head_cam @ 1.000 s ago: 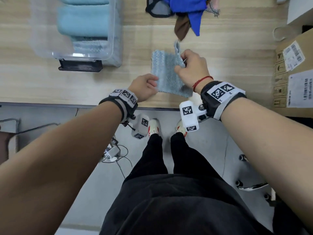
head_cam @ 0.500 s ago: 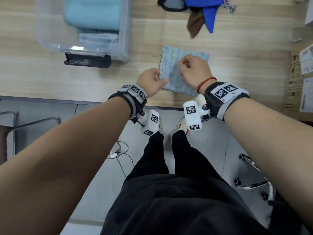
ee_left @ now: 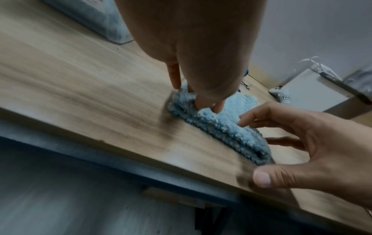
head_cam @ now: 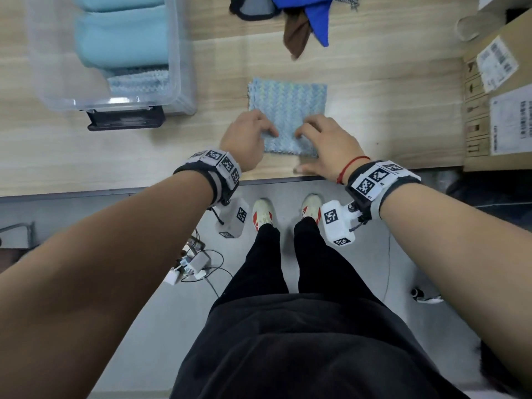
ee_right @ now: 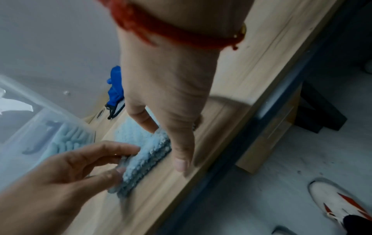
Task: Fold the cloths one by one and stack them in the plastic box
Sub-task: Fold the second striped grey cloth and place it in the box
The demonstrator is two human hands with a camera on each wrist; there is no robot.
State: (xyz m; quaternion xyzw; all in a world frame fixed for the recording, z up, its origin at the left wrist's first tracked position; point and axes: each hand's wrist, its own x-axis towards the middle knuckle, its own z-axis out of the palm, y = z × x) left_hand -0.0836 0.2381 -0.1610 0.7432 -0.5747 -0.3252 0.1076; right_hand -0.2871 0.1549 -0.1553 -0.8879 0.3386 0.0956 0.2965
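Observation:
A folded light blue fluffy cloth (head_cam: pixel 288 108) lies flat on the wooden table (head_cam: pixel 388 110), close to its front edge. My left hand (head_cam: pixel 249 136) is at the cloth's near left corner; in the wrist views its fingertips (ee_left: pixel 201 101) dig into the fold and the thumb sits at the edge, pinching it. My right hand (head_cam: pixel 324 139) rests spread at the near right corner, fingers touching the cloth (ee_right: pixel 145 152) and thumb (ee_right: pixel 181 163) flat on the table. The clear plastic box (head_cam: pixel 180 53) stands at the back left with folded light blue cloths (head_cam: pixel 121 44) inside.
A heap of loose cloths (head_cam: pixel 313 15), blue, brown and grey, lies at the back of the table. A cardboard box (head_cam: pixel 495 96) stands at the right edge. A black object (head_cam: pixel 126 119) sits against the plastic box's front. Bare wood stretches left of my hands.
A second ago my right hand held up a flap of the cloth. The cloth now lies flat as a folded square, and both hands have come down onto its near edge.

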